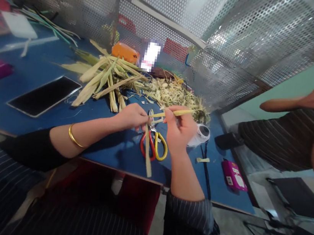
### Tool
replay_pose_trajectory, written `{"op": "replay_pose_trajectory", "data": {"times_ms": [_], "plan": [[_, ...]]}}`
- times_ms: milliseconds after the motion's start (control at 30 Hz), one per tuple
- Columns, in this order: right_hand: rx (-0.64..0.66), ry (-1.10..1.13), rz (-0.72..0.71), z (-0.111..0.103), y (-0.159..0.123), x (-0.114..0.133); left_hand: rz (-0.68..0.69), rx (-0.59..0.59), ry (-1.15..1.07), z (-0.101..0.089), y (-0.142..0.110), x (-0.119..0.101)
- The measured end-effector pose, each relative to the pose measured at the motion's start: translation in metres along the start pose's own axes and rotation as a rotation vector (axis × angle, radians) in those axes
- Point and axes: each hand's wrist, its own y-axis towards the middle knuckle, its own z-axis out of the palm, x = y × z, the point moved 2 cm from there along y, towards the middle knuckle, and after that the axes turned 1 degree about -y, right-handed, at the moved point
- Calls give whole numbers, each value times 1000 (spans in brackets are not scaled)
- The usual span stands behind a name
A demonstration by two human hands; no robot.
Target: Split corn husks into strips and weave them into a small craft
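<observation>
My left hand [134, 117] pinches pale dried husk strips [148, 151] where they meet; one end hangs down over the table's front edge. Opposite it, my right hand [180, 128] is closed on another length of husk, which runs between both hands and sticks out past my right fingers. Below the hands lies a pair of scissors [155, 145] with one red and one yellow handle loop, its blades partly hidden. Just behind are a bundle of long corn husks [104, 76] and a heap of shredded husk pieces [169, 92].
A black-screened phone [45, 95] lies on the blue table [106, 153] at left. Behind the husks are an orange object [125, 52] and a metal mesh partition [164, 14]. A purple packet [233, 175] sits at right. Another person [281, 137] is at the right.
</observation>
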Motion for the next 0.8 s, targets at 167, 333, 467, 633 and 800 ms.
{"op": "replay_pose_trajectory", "data": {"times_ms": [167, 333, 467, 633, 800], "plan": [[97, -287, -487, 4, -5, 12, -157, -44, -499, -9, 6, 1], [345, -496, -677, 15, -12, 5, -193, -88, -791, -14, 17, 12], [438, -533, -672, 20, -16, -3, -220, -88, -850, -17, 19, 16], [467, -615, -678, 25, -15, -7, -275, -57, -878, -20, 15, 12], [482, -717, -683, 28, -13, -6, -203, 9, -1036, -19, 18, 13]]}}
